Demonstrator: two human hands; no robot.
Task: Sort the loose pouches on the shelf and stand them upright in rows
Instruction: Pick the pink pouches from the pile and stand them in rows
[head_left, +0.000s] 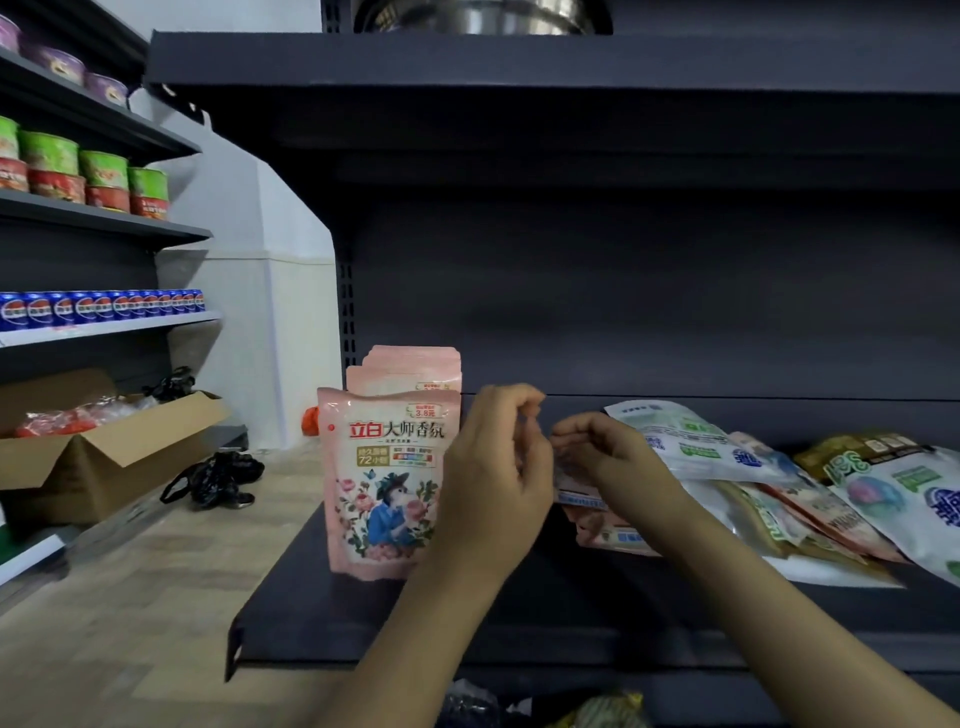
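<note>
Standing upright at the shelf's (291, 613) left end, pink pouches (387, 483) are rowed; the left hand (493, 478) is curled empty, a flat pouch (582, 496) is pinched by the right hand (618, 457)

Upright pouches (387, 483) stand in a row on the shelf (311, 597), left of the left grip (493, 467). Loose pouches (779, 493) lie heaped right of the right grip (608, 457).

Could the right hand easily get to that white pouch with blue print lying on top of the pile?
Probably yes. The right hand is already at the pile's left edge, and the white pouch lies on top just beside it, with nothing covering it.
</note>
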